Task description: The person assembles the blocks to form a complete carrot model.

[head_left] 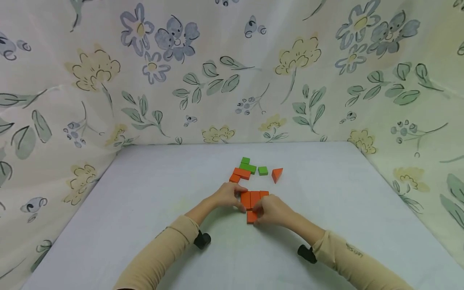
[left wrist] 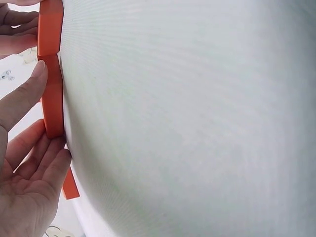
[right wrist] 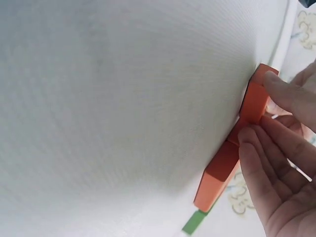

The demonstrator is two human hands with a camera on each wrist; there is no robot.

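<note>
So there's this big white counter (head_left: 152,181) filling the lower half of the frame, sleeves (head_left: 159,253) coming up from the bottom edge, and both my hands working just below centre. My left hand (head_left: 226,194) pinches the left piece of a row of three orange blocks (head_left: 255,198) end to end; my right hand (head_left: 273,210) pinches the lower orange block (head_left: 251,218), just under that row. Above: an orange wedge (head_left: 277,174) and, left of it, a little green square (head_left: 262,171).

Imo, hold the left piece lightly so the row doesn't skew, and slide the lower block flat on the counter, edges square.

Annoying bit: my right fingers hide the lower block's right side and the near end of the row's right piece, so I can't tell how tight the join is. Sleeves get cut off, and the wrist views crop my hands.
</note>
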